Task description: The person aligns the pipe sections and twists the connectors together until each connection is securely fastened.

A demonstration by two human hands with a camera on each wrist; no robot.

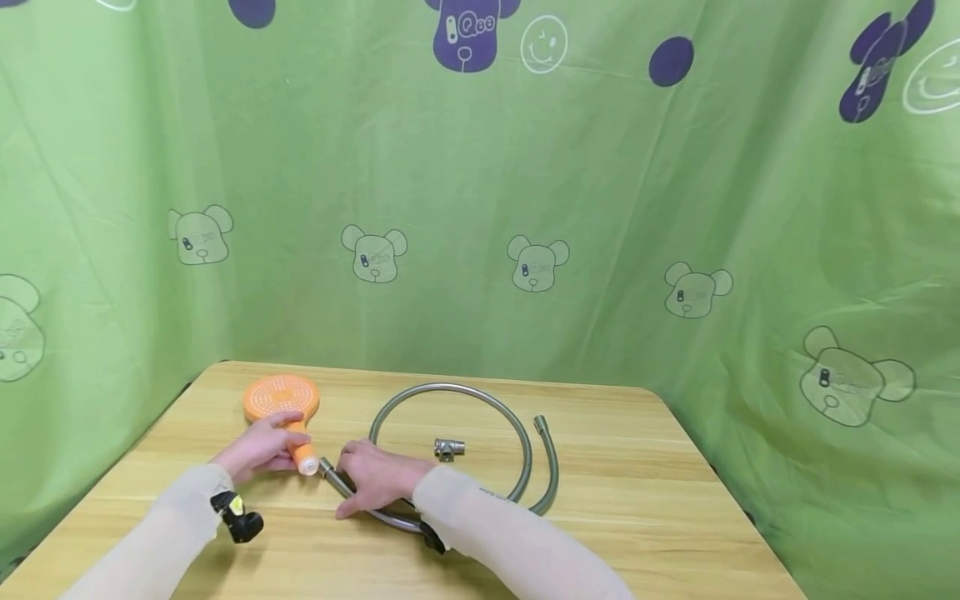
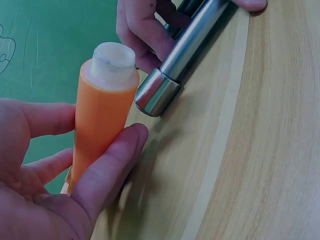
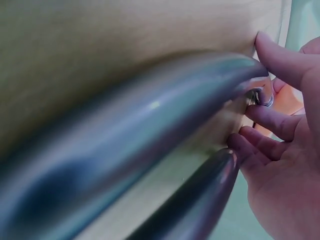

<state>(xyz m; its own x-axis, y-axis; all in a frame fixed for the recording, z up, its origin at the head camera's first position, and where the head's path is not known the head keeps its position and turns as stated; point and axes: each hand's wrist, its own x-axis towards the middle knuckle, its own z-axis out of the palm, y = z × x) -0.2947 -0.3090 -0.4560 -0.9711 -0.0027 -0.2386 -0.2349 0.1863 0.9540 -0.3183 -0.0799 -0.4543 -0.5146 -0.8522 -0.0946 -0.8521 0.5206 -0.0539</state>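
An orange shower head (image 1: 281,397) lies at the left of the table, its round perforated face up. My left hand (image 1: 261,447) grips its handle (image 2: 102,117) between thumb and fingers. The handle's white end (image 2: 114,60) points toward a metal shower hose (image 1: 527,454). My right hand (image 1: 381,475) is over the hose near its end, thumb on one side and fingers on the other. In the right wrist view the thumb is spread away from the hose. The hose's silver end fitting (image 2: 159,95) is close beside the handle's white end, with a gap between them.
Inside the hose's loop lies a small silver tee fitting (image 1: 448,448). The hose's other end (image 1: 541,423) rests to the right on the wooden table (image 1: 637,500). A green patterned curtain (image 1: 465,167) stands behind and at both sides.
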